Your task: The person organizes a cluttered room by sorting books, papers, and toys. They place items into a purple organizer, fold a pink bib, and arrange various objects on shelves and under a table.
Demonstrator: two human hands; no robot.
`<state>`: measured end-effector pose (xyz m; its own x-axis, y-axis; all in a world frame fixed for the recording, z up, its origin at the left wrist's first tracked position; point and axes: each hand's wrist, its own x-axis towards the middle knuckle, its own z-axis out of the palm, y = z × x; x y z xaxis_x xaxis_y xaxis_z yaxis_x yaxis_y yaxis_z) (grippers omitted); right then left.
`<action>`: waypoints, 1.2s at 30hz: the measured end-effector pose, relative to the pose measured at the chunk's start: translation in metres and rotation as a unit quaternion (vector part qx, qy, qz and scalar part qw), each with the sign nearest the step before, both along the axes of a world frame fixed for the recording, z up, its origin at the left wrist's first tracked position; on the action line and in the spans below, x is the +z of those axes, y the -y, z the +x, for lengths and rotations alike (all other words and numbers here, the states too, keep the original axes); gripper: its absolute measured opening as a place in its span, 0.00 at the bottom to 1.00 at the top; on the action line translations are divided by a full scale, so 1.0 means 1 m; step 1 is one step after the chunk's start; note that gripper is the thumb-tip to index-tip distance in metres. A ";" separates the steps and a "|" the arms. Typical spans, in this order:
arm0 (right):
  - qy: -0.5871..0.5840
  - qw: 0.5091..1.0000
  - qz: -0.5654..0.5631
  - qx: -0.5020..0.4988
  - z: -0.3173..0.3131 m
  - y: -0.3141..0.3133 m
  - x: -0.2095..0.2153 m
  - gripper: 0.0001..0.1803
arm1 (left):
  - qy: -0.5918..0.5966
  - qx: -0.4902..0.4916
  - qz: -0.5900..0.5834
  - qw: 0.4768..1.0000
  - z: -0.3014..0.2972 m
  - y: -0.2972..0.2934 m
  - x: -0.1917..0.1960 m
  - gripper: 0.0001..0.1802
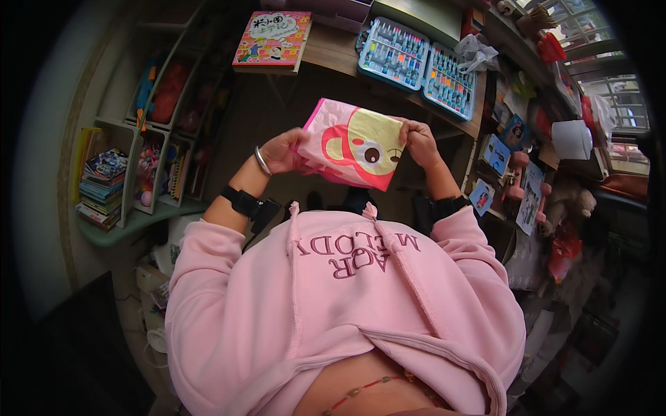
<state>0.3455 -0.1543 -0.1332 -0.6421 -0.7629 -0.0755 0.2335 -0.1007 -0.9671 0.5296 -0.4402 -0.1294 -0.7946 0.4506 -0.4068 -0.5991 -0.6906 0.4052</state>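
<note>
Between my two hands hangs a folded pink fabric-like piece [347, 142] with a yellow and red cartoon face printed on it. One big round eye and one winking eye show on the print. My left hand [284, 152], with a silver bangle at its wrist, grips the left edge, where pink layers bunch up under the fingers. At the upper right corner my right hand [420, 143] pinches the edge, thumb and fingers closed on it. The piece is held in the air in front of my chest, tilted a little down to the right.
Ahead is a wooden desk [333, 52] bearing a thick pink book [272, 40], an opened blue case of markers [395, 52] and a crumpled clear plastic bag [477, 52]. Shelves with stacked books [104, 184] stand at left. Pink dumbbells [513, 173] and a white paper roll [572, 141] are at right.
</note>
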 end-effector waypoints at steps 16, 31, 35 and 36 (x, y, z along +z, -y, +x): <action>0.173 0.971 0.118 -0.112 0.061 0.015 -0.026 0.14 | -0.123 0.124 -0.397 0.901 0.004 -0.031 -0.044 0.25; 0.329 0.901 0.069 -0.273 -0.014 -0.024 -0.227 0.18 | 0.166 0.116 -0.129 0.971 -0.112 -0.073 -0.216 0.06; 0.283 0.920 0.086 -0.258 -0.066 -0.025 -0.372 0.22 | 0.143 0.068 -0.172 0.972 -0.160 -0.063 -0.347 0.12; 0.258 0.921 0.102 -0.273 -0.080 -0.022 -0.403 0.23 | 0.116 0.070 -0.194 0.972 -0.176 -0.058 -0.378 0.13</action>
<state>0.2656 -0.1320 -0.5366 -0.7642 -0.2723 -0.5847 0.6361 -0.1683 -0.7530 0.3540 -0.3820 -0.5070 -0.7039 0.1219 -0.6998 -0.6166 -0.5940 0.5167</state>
